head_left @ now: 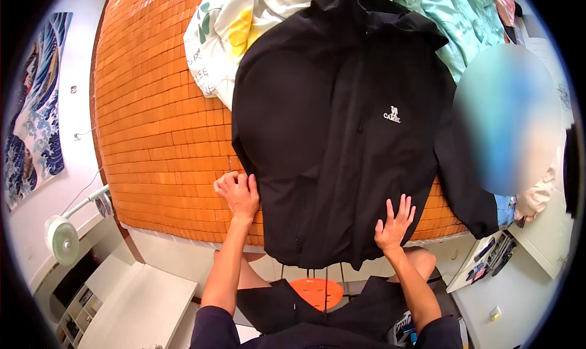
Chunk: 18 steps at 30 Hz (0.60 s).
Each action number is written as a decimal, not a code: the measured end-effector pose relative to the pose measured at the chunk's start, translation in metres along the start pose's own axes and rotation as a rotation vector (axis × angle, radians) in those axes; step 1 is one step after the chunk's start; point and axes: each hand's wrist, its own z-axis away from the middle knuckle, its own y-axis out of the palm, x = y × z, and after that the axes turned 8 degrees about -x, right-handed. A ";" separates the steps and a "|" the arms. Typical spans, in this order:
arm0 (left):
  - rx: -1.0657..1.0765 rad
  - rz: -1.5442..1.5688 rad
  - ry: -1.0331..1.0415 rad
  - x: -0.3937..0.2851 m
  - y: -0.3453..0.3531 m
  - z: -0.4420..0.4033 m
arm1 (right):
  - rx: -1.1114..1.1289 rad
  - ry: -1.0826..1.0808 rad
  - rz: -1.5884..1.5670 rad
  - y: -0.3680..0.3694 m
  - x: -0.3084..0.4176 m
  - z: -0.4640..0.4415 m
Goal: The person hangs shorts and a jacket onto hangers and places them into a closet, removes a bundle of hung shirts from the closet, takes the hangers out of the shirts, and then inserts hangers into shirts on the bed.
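Note:
A black zip-front jacket [342, 129] lies spread out, front side up, its collar at the far end and its hem at the near edge. A small white logo [392, 115] marks its chest. One sleeve [467, 184] runs down on the right; the left one is mostly hidden. My left hand [239, 193] rests on the mat beside the jacket's lower left edge, fingers bent and a little apart, thumb close to the fabric. Flat on the jacket's lower right front lies my right hand [395, 224], fingers spread.
An orange-brown tile mat [165, 129] covers the bed. White printed clothing [210, 50] and mint-green clothing [455, 19] lie beyond the jacket. At lower left are a small fan [62, 239] and a pale desk [137, 306]. An orange seat [317, 293] shows below the hem.

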 end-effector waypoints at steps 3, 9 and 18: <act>-0.018 -0.004 0.025 -0.001 -0.004 -0.005 | -0.023 -0.028 -0.039 0.000 -0.001 -0.001; -0.031 0.102 0.060 -0.001 -0.008 -0.006 | -0.106 -0.066 -0.085 -0.001 -0.001 0.002; -0.021 0.255 0.286 -0.002 -0.009 -0.017 | -0.323 -0.099 -0.041 0.005 0.004 0.004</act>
